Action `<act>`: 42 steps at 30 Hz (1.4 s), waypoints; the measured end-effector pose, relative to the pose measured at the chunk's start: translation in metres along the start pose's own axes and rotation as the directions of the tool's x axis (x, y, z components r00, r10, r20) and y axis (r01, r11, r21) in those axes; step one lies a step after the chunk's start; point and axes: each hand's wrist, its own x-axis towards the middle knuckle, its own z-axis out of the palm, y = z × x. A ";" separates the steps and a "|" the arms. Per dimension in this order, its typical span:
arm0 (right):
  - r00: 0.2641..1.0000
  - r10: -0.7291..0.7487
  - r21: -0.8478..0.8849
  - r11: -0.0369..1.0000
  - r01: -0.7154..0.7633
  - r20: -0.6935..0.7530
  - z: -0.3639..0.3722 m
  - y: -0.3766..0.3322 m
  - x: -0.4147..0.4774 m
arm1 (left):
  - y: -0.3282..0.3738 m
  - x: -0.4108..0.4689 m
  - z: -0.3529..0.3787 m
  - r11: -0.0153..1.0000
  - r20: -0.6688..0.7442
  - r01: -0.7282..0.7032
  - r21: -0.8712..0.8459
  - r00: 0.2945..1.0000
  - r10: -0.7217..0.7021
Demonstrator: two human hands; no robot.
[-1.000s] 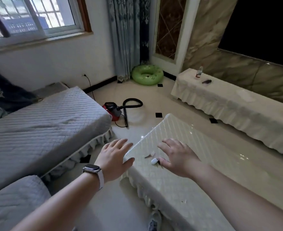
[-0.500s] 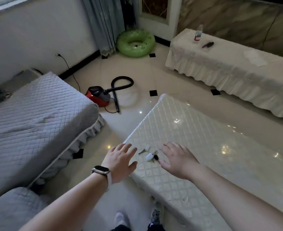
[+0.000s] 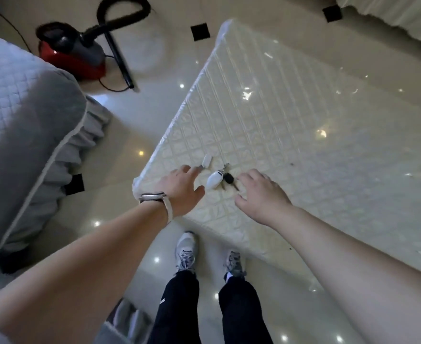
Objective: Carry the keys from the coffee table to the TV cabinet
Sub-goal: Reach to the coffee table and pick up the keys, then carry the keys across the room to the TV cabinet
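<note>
The keys, a bunch with a white oval fob, a small white tag and a black-headed key, lie near the front left corner of the coffee table, which wears a cream quilted cover. My left hand, with a watch on its wrist, hovers open just left of the bunch, fingertips near the white tag. On the other side my right hand is spread open, fingertips close to the black key. Neither hand holds anything. Only a strip of the TV cabinet's cream skirt shows at the top right.
A grey quilted sofa fills the left side. A red vacuum cleaner with a black hose stands on the glossy tiled floor beyond it. My legs and shoes stand between sofa and table.
The view has tipped sharply down towards the table and my feet. Both hands have closed in on the keys from either side, still open.
</note>
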 end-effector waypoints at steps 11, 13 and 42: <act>0.991 0.063 0.051 0.997 -0.057 -0.117 0.095 0.010 0.102 | -0.048 0.102 0.083 0.984 -0.104 0.044 -0.171 0.993 -0.063; 0.991 0.055 0.035 0.998 -0.051 -0.126 0.100 0.014 0.110 | -0.049 0.109 0.086 0.987 -0.149 0.007 -0.161 0.988 -0.032; 0.871 0.460 0.885 0.460 -0.068 -0.172 -0.003 -0.040 -0.004 | 0.013 0.022 -0.028 0.638 -0.263 -0.210 -0.741 0.965 0.013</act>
